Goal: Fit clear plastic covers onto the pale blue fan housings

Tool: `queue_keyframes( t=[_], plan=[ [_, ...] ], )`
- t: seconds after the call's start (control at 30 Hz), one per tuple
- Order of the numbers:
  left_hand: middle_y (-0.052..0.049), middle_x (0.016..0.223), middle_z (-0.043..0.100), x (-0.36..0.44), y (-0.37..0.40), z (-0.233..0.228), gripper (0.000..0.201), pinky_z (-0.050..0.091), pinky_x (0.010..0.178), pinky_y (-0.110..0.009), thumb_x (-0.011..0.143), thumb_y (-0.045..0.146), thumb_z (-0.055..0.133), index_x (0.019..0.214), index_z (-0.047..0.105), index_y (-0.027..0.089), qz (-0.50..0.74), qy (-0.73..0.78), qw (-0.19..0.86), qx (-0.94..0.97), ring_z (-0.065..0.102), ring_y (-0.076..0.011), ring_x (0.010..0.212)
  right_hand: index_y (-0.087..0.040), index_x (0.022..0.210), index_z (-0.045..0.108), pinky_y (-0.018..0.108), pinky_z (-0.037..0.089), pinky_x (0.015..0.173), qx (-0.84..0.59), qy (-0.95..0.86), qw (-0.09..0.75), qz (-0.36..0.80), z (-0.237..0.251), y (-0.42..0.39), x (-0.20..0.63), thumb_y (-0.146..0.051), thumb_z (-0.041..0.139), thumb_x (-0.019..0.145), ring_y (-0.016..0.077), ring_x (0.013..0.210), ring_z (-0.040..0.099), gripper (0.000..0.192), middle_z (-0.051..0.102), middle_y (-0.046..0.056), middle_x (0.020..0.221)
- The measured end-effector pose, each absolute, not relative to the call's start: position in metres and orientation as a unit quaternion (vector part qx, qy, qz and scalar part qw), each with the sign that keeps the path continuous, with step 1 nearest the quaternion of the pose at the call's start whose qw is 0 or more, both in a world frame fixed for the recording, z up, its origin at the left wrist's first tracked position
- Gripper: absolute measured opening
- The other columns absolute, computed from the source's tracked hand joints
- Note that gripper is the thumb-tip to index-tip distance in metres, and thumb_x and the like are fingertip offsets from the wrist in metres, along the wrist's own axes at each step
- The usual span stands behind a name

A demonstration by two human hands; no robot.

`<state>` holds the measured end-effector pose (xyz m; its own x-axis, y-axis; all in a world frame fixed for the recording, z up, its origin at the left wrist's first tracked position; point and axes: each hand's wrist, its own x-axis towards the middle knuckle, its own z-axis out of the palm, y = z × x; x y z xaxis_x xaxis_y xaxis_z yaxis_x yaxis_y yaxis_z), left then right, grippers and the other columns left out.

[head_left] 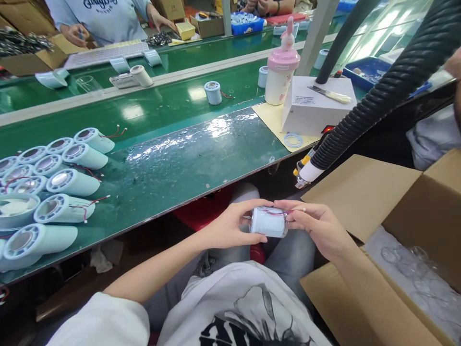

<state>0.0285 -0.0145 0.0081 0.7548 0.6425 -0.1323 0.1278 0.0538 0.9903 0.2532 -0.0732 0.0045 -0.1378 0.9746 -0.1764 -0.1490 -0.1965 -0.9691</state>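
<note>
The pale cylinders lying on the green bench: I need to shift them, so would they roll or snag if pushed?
The pale cylinders lie on their sides on the green bench, so they would probably roll. Their thin red wires trail loose and might snag. They look like light plastic, likely easy to push.

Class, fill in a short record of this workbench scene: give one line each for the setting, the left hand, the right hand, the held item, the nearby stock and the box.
Setting: green bench beside a conveyor line
Left hand: grips the pale blue cylinder from its left end
Right hand: holds the cylinder's right end, fingertips on top
Held item: lies sideways over the lap, red wires across its top
Nearby stock: matching cylinders lying in rows at the bench's left
Box: open cardboard box on the right, clear plastic parts inside
</note>
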Motion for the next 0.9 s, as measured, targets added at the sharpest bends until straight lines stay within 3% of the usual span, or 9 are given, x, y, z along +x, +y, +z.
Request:
queue_keyframes(
  t=[0.03,0.1,0.23,0.47,0.67,0.9],
  plan=[
    [-0.012,0.127,0.061,0.029,-0.016,0.008,0.064,0.054,0.09,-0.036,0.072,0.028,0.08,0.131,0.054,0.021,0.205,0.299,0.692,0.625,0.063,-0.0237,0.107,-0.028,0.09,0.078,0.04,0.056,0.091,-0.465,-0.477,0.45,0.594,0.005,-0.075,0.254,-0.034,0.078,0.079,0.0289,0.116,0.062,0.013,0.067,0.006,0.126],
    [-0.012,0.13,0.059,0.029,-0.018,0.006,0.064,0.054,0.09,-0.036,0.073,0.026,0.079,0.131,0.053,0.022,0.221,0.303,0.738,0.561,0.063,-0.0227,0.107,-0.031,0.107,0.075,0.043,0.049,0.103,-0.472,-0.578,0.423,0.514,0.007,-0.079,0.254,-0.026,0.082,0.074,0.0298,0.128,0.053,0.034,0.059,0.004,0.138],
    [-0.012,0.136,0.057,0.025,-0.02,0.007,0.07,0.053,0.091,-0.036,0.073,0.028,0.08,0.136,0.051,0.024,0.206,0.279,0.758,0.552,0.061,-0.0254,0.113,-0.029,0.111,0.069,0.042,0.05,0.102,-0.488,-0.665,0.393,0.406,0.008,-0.089,0.253,-0.022,0.079,0.077,0.0287,0.123,0.059,0.036,0.06,0.005,0.137],
    [-0.011,0.14,0.055,0.019,-0.02,0.02,0.075,0.051,0.1,-0.037,0.069,0.027,0.083,0.138,0.053,0.027,0.207,0.251,0.668,0.669,0.056,-0.0284,0.124,-0.03,0.113,0.064,0.041,0.056,0.094,-0.495,-0.601,0.391,0.491,0.009,-0.096,0.255,-0.03,0.082,0.076,0.0273,0.109,0.066,0.041,0.067,0.004,0.123],
    [-0.011,0.138,0.057,0.018,-0.021,0.022,0.074,0.049,0.102,-0.038,0.07,0.028,0.083,0.138,0.053,0.028,0.212,0.235,0.632,0.708,0.055,-0.0279,0.126,-0.031,0.115,0.064,0.037,0.058,0.091,-0.485,-0.551,0.393,0.553,0.012,-0.098,0.255,-0.031,0.081,0.077,0.0256,0.109,0.066,0.042,0.066,0.003,0.12],
    [-0.009,0.142,0.055,0.019,-0.022,0.021,0.081,0.047,0.105,-0.037,0.068,0.019,0.084,0.14,0.05,0.029,0.205,0.242,0.689,0.652,0.055,-0.0259,0.128,-0.028,0.115,0.061,0.031,0.058,0.084,-0.441,-0.473,0.418,0.638,0.005,-0.097,0.253,-0.03,0.079,0.08,0.0213,0.1,0.067,0.039,0.069,0.004,0.112]
  ],
)
